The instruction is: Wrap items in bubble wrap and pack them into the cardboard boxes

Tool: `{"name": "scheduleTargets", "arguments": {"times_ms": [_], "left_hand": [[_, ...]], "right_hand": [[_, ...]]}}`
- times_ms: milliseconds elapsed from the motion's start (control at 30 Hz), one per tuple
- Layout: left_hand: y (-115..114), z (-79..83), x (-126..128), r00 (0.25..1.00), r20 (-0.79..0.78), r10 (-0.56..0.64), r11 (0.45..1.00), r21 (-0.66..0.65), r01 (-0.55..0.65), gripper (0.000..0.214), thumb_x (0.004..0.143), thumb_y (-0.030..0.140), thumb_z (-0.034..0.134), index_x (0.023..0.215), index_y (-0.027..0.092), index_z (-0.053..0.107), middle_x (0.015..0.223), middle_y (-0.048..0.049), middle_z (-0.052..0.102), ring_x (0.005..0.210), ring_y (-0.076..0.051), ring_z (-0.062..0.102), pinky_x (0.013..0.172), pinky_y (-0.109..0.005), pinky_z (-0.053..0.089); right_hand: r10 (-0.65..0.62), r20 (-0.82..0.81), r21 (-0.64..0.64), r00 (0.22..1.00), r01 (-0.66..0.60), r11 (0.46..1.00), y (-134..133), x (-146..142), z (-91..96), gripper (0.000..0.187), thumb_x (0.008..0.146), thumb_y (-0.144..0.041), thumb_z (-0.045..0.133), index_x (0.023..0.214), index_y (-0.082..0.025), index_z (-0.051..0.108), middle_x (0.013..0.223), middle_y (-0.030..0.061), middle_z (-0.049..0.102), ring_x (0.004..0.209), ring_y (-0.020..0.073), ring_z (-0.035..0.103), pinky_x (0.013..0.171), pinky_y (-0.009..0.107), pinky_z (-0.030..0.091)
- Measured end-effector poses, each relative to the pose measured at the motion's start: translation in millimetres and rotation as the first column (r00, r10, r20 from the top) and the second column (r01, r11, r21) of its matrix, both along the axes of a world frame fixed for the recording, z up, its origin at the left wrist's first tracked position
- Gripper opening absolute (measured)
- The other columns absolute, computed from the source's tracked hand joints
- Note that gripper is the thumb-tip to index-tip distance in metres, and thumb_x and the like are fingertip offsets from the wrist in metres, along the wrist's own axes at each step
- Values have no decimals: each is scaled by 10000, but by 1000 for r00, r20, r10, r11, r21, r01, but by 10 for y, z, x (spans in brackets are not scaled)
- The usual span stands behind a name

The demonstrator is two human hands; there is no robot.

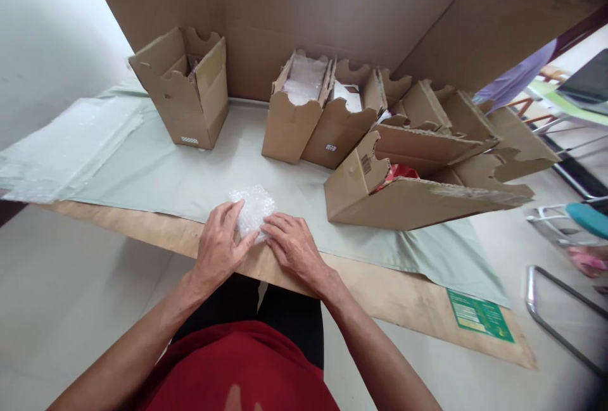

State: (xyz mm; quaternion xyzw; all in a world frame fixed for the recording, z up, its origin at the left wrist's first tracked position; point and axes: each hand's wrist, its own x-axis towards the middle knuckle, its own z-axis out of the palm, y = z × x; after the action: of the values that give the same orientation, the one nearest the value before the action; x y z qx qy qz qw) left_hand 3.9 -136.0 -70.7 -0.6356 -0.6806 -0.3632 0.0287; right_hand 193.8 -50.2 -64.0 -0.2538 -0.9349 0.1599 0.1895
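Observation:
A small packet of clear bubble wrap (256, 204) lies on the cloth-covered table in front of me, near its front edge. My left hand (221, 237) grips its left side, fingers along the far left edge and thumb across the near part. On the right side my right hand (293, 243) presses on the packet, its fingers bent together over the edge. Whether anything is inside the wrap, I cannot tell.
Flat bubble wrap sheets (61, 139) lie at the left. A cardboard bin (183, 104) stands at the back left. Two bins, one holding bubble wrap pieces (304, 78), stand mid-back. More bins, including a long one (422, 203) containing something red, crowd the right.

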Motion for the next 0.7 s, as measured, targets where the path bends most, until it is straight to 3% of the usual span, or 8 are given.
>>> {"name": "scheduleTargets", "arguments": {"times_ms": [100, 233, 333, 433, 567, 700], "left_hand": [[-93, 36, -28, 980, -90, -176, 983, 31, 180, 447, 907, 343, 717, 1313, 182, 626, 1431, -195, 608, 1349, -365, 549, 1099, -533, 475], [-232, 57, -61, 965, 52, -256, 967, 20, 255, 198, 924, 187, 633, 1110, 207, 700, 1102, -89, 764, 1192, -290, 654, 1032, -465, 509], [-277, 55, -67, 954, 252, -165, 983, -38, 180, 225, 931, 230, 611, 1131, 191, 707, 1033, -72, 773, 1006, -237, 707, 910, -390, 557], [-246, 50, -70, 928, 373, -20, 982, -168, 89, 315, 939, 313, 586, 1203, 179, 692, 1005, -72, 769, 892, -220, 708, 809, -359, 570], [-154, 26, -89, 958, 268, 101, 978, -201, -47, 371, 925, 351, 564, 1219, 159, 684, 902, -68, 723, 834, -234, 667, 808, -382, 561], [-113, -12, -109, 984, 111, 137, 982, -147, -120, 383, 920, 317, 552, 1240, 139, 666, 1008, -117, 704, 967, -286, 655, 892, -440, 551]], "right_hand": [[15, -54, -27, 998, -17, 999, 8, 17, 58, 254, 1009, -131, 586, 1216, -183, 724, 1260, 122, 753, 1206, 274, 661, 1026, 452, 466], [28, -85, -194, 996, -44, 980, -30, 63, 272, 214, 1025, -196, 596, 1174, -198, 750, 1084, 72, 805, 1030, 232, 721, 998, 407, 479], [-25, -37, -340, 999, 11, 940, -25, 28, 407, 234, 1026, -250, 599, 1205, -233, 748, 1149, 53, 800, 1050, 228, 725, 981, 380, 489], [-120, 25, -421, 992, 120, 899, 56, -102, 396, 247, 1013, -283, 613, 1224, -249, 736, 1179, 45, 791, 1042, 230, 729, 934, 357, 505], [-194, 58, -374, 979, 202, 905, 216, -317, 251, 228, 987, -275, 660, 1191, -215, 742, 1177, 69, 780, 1095, 243, 701, 978, 366, 482], [-99, 110, -287, 989, 127, 949, 321, -409, 210, 323, 953, -330, 721, 1242, -187, 714, 1272, 98, 732, 1168, 273, 629, 1043, 410, 424]]}}
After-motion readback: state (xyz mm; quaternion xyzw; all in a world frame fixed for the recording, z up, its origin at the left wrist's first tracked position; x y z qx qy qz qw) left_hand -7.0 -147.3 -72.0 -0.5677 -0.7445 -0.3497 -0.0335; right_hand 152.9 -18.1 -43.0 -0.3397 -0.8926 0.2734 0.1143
